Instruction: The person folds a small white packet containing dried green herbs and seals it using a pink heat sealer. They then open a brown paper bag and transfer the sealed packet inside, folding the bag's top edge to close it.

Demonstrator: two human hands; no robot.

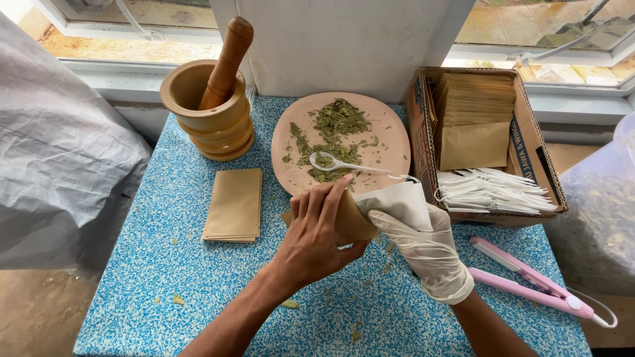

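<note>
1. A wooden mortar and pestle (210, 106), a plate of dried leaves (340, 142) with a white spoon (338, 163), and a cardboard box of envelopes (486, 142) ring the blue speckled surface (165, 277).
2. Your bare left hand (314, 241) pinches a brown envelope (352, 221) at centre.
3. Your gloved right hand (423, 244) grips a white tea bag (397, 201) touching the envelope.
</note>
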